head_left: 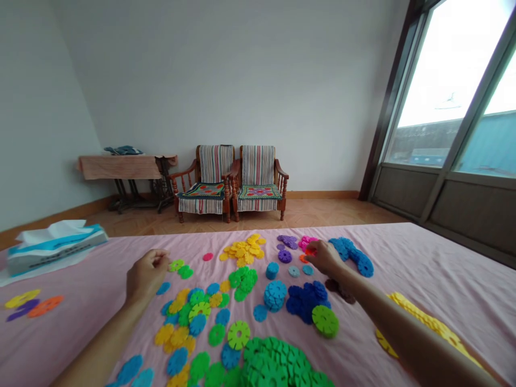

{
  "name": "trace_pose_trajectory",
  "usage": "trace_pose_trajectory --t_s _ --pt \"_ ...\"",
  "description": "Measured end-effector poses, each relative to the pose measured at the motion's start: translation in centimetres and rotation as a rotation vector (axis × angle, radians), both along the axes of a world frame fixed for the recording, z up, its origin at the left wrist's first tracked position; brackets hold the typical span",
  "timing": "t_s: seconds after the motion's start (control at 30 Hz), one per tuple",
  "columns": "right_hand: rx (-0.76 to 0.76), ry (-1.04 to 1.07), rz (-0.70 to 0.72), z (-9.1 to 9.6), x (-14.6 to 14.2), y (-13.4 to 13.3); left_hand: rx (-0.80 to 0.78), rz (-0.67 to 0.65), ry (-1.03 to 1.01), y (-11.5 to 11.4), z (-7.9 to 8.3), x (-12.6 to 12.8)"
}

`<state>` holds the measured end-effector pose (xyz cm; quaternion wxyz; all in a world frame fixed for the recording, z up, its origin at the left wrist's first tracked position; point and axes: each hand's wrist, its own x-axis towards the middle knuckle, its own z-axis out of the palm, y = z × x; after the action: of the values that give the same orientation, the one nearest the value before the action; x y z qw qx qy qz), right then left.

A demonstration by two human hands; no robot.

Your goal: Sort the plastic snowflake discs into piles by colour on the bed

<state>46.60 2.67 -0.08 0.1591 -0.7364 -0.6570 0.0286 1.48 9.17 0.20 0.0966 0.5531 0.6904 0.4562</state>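
Note:
My left hand [147, 273] hovers over the left part of the cloth, its fingers closed in a pinch; whether anything is between them is hidden. Just right of its fingertips lie light green notched plastic discs [176, 265]. At the back right, my right hand [325, 259] has its fingertips closed on an orange-red notched disc [310, 251], partly covered by the fingers. Close to that hand are pink discs [307, 242], purple discs [287, 242], a light blue disc [307, 270] and a curved row of blue discs [355, 255].
Yellow discs [244, 250] are heaped at the back centre. A large green pile [278, 363] stands at the front, beside stacked blue discs [274, 295] and dark blue ones [308, 301]. A long yellow row [431, 320] lies under my right forearm. A tissue pack [52, 250] sits far left.

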Motion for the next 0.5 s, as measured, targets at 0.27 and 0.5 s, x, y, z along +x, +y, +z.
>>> trace_pose_trajectory --t_s 0.27,0.5 --pt "-0.162 -0.084 -0.015 0.5 -1.2 1.0 -0.097 0.036 0.026 0.6 -1.9 -1.5" --pt "-0.217 -0.101 -0.023 0.7 -1.6 0.8 -0.099 0.031 0.03 0.5 -2.0 -1.5"
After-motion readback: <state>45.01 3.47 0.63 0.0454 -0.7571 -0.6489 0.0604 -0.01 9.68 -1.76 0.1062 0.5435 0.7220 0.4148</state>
